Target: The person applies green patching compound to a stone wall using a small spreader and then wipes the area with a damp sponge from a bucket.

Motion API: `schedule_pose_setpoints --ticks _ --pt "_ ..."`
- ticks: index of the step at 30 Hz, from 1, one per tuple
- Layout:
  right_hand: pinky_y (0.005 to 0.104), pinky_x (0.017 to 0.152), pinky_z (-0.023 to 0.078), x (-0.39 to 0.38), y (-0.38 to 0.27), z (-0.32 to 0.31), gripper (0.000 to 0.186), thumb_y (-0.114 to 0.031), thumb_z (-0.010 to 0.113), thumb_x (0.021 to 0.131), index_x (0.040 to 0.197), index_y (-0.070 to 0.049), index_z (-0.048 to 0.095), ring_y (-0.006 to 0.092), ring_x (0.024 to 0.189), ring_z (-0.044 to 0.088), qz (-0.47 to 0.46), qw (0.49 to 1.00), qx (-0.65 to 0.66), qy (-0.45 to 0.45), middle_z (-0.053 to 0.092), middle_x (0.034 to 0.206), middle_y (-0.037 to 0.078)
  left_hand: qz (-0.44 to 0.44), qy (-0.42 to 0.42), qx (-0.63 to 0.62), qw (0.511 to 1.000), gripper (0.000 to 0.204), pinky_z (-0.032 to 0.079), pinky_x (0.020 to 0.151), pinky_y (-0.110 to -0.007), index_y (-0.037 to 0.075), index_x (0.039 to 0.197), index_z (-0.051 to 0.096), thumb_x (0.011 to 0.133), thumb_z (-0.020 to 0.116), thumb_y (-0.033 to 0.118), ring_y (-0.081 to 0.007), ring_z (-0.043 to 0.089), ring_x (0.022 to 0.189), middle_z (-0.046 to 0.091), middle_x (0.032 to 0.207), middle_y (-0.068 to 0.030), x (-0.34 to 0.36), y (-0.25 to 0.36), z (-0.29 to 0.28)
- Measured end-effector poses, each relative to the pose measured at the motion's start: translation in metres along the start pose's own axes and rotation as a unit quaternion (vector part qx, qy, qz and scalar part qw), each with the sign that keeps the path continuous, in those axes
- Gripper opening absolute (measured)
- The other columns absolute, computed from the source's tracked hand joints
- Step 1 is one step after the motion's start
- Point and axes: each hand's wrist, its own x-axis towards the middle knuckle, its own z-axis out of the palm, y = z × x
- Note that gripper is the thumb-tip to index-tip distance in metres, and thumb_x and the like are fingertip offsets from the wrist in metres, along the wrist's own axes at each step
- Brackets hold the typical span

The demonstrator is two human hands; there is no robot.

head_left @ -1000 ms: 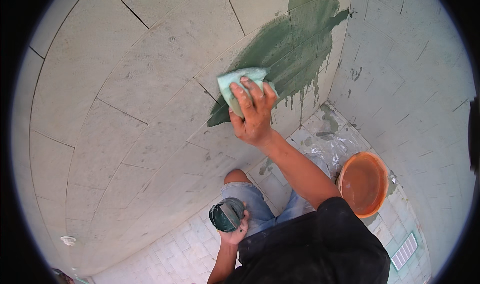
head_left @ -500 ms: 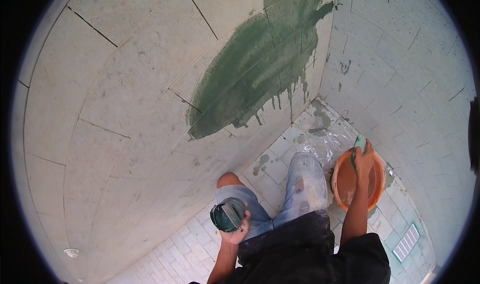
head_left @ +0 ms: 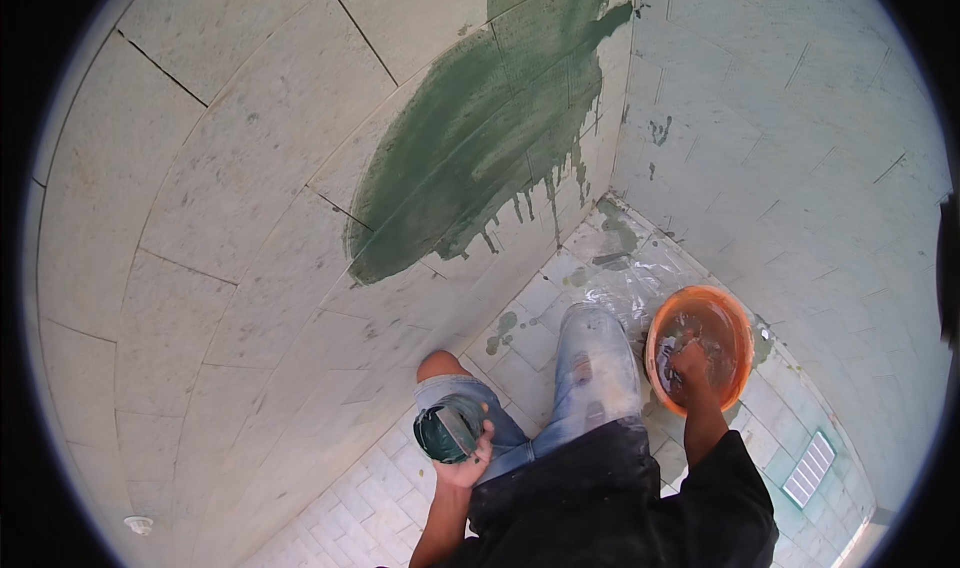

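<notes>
My left hand (head_left: 464,468) is wrapped round a small dark green tub (head_left: 436,440), held above my left thigh. A flat, greyish strip-shaped tool (head_left: 458,428), perhaps a scraper, lies across the tub's mouth. Over on the right, my right hand (head_left: 690,360) is down in the brownish water (head_left: 718,333) of an orange bucket (head_left: 745,353). Its fingers are bent and partly under the stirred surface. The light green sponge it gripped a moment ago is hidden by the water and the hand.
Wet green paste (head_left: 450,168) covers part of the tiled left wall (head_left: 240,198), with drips running down. Crumpled clear plastic (head_left: 625,286) lies on the tiled floor in the corner. The right wall (head_left: 780,188) rises close behind the bucket. A floor grate (head_left: 809,470) sits at lower right.
My right hand has gone from above the bucket's rim down into the water, taking the sponge out of sight. The water is now stirred. My left hand still holds the tub.
</notes>
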Motion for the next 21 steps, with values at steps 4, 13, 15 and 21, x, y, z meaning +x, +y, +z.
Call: schedule_pose_setpoints --ticks 4,13,15,21 --pt "0.0494 0.094 0.046 -0.02 -0.019 -0.009 0.064 -0.02 0.065 0.08 0.137 -0.004 0.042 0.0455 0.11 0.057 -0.074 0.989 0.116 0.06 0.059 0.117 0.032 0.015 -0.001 -0.011 1.0 0.052 0.054 0.085 -0.043 0.013 0.13 0.055 0.088 0.06 0.043 -0.0386 0.055 0.114 0.051 0.136 -0.0187 -0.006 0.0 -0.002" --pt "0.0494 0.086 0.048 -0.029 -0.009 -0.031 0.046 -0.018 0.064 0.083 0.12 0.005 0.051 0.0472 0.098 0.06 -0.067 0.978 0.142 0.14 0.062 0.102 0.032 -0.016 0.011 -0.053 0.998 0.05 0.054 0.086 -0.044 0.01 0.126 0.059 0.088 0.06 0.042 -0.0412 0.054 0.115 0.053 0.133 -0.0213 0.002 -0.001 0.008" --pt "0.0483 0.086 0.048 -0.028 0.005 -0.028 0.05 -0.02 0.066 0.082 0.122 0.006 0.05 0.0452 0.095 0.063 -0.072 0.974 0.136 0.166 0.063 0.105 0.03 -0.021 0.009 -0.05 0.998 0.051 0.055 0.086 -0.044 0.009 0.126 0.058 0.088 0.06 0.043 -0.0412 0.055 0.114 0.053 0.133 -0.0218 0.007 0.0 0.007" --pt "0.0389 0.07 0.055 -0.053 0.017 -0.057 0.059 -0.03 0.073 0.082 0.126 0.0 0.048 0.025 0.085 0.063 0.055 0.773 0.62 -0.124 0.061 0.108 0.01 0.006 0.035 -0.051 0.998 0.051 0.056 0.083 -0.044 0.011 0.127 0.057 0.089 0.06 0.043 -0.0412 0.057 0.11 0.054 0.131 -0.0223 0.0 0.002 0.007"
